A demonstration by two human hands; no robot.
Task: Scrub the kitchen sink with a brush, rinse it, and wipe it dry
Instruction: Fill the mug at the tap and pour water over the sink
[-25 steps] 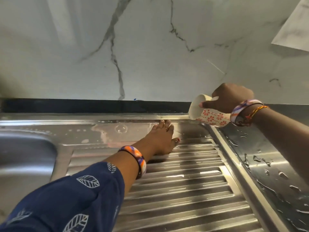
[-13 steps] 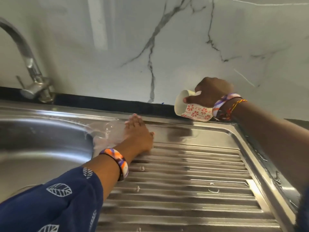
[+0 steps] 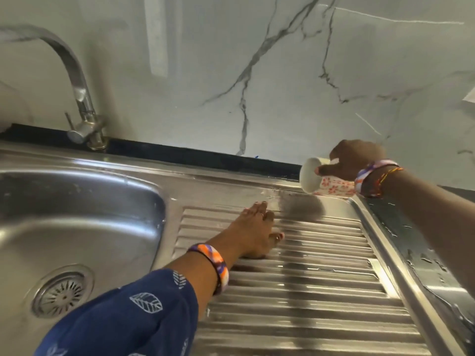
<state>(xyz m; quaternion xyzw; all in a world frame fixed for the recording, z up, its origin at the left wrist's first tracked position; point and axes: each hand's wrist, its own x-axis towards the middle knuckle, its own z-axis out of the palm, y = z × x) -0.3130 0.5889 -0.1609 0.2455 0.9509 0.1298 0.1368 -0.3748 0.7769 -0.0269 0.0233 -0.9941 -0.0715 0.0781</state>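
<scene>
Looking from the left, I see the steel sink (image 3: 77, 214) with its round drain strainer (image 3: 63, 294) low in the basin and the curved tap (image 3: 82, 104) standing behind it against the black strip at the foot of the marble wall (image 3: 257, 73). A blue sleeve with white leaf print (image 3: 133, 317) reaches in from the bottom edge, and the wrist beyond it wears an orange and purple bangle (image 3: 216, 268). My left hand (image 3: 254, 232) lies flat on the ridged drainboard (image 3: 308, 291), just right of the basin, fingers straight and together, pointing toward the wall, holding nothing. A wet sheen sits on the flat steel just past the fingertips, near the back rim, though blur there keeps me from saying whether water is falling. Farther right, my right hand (image 3: 354, 160) grips a white cup with a red flower pattern (image 3: 316, 179), fingers curled around its body and the thumb near the rim. The cup is tipped on its side above the back corner of the drainboard, mouth facing left and slightly downward. That wrist carries a patterned bangle and thin threads (image 3: 372, 176). Water droplets lie on the steel counter (image 3: 424, 253) along the right.
</scene>
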